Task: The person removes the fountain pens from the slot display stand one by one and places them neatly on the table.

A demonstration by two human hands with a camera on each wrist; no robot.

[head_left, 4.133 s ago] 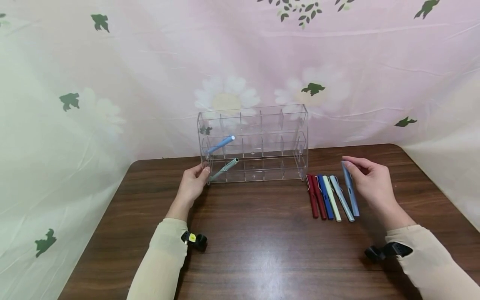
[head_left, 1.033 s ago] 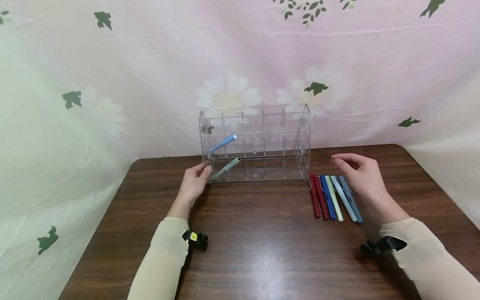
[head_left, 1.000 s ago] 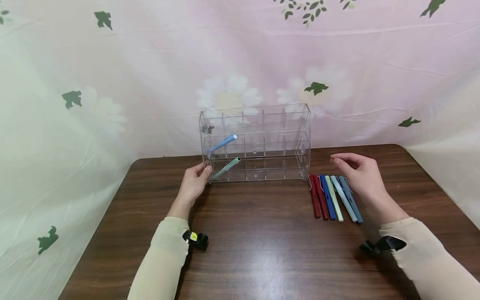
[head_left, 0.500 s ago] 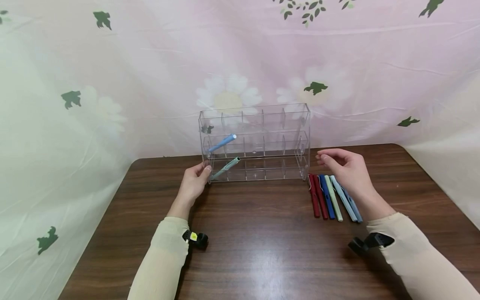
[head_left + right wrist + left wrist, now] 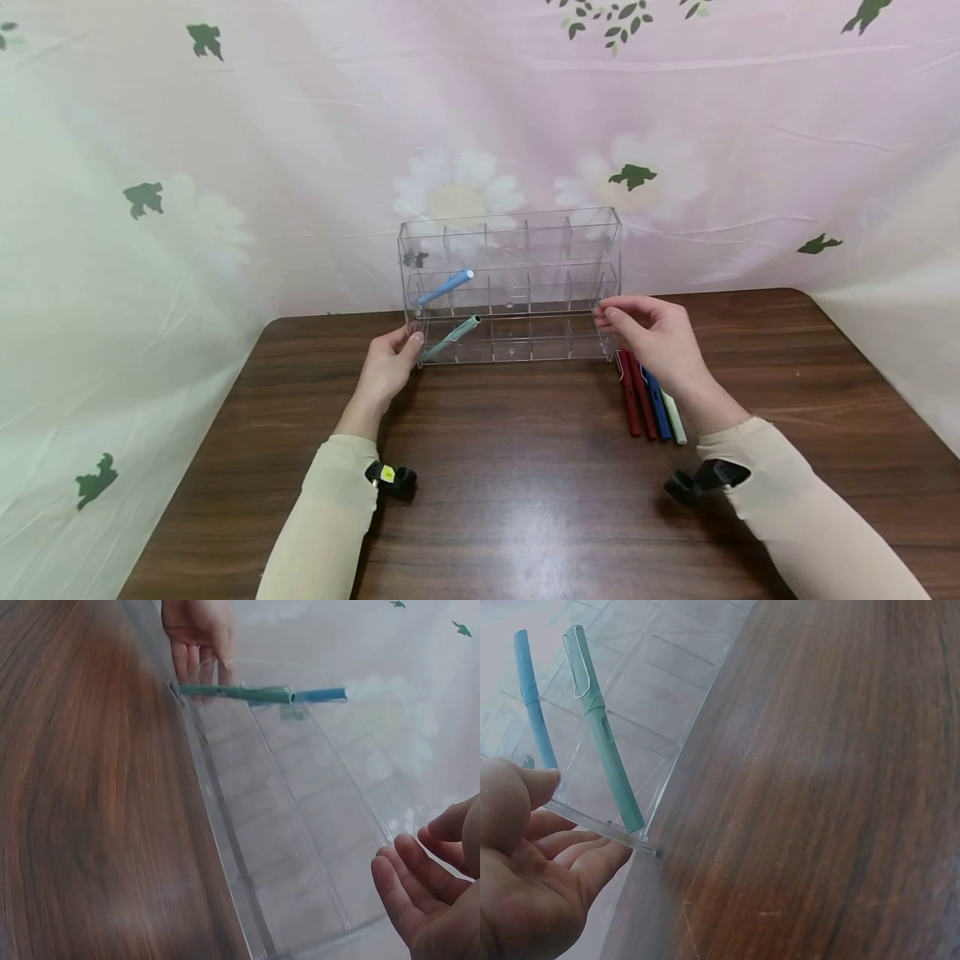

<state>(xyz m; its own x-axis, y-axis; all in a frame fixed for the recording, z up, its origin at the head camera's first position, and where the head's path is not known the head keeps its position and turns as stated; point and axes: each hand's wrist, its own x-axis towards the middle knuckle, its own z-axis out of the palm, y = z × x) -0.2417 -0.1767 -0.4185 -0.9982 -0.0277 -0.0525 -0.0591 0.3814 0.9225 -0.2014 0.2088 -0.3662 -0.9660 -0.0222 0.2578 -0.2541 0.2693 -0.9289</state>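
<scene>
A clear plastic rack [image 5: 528, 312] with stepped rows of compartments stands at the back of the table. My left hand [image 5: 388, 367] grips its left end panel between thumb and fingers. In the leftmost compartments lean a blue pen [image 5: 445, 287] and, one row lower, a green pen [image 5: 452, 337], both seen closer in the left wrist view. My right hand [image 5: 660, 342] is at the rack's right end, fingers loosely bent with nothing between them. Below it lie two red pens [image 5: 628, 396], a dark blue pen [image 5: 658, 407] and a pale green pen [image 5: 673, 418]; the hand hides the rest of the row.
The dark wooden table [image 5: 517, 483] reaches back to a pink and white floral cloth [image 5: 337, 167] hanging behind the rack. Each wrist wears a black camera on a strap.
My right hand earlier held a light blue pen, which it laid down at the row's right end. It has since moved left, over the pens, to the rack's right end. My left hand stays put.
</scene>
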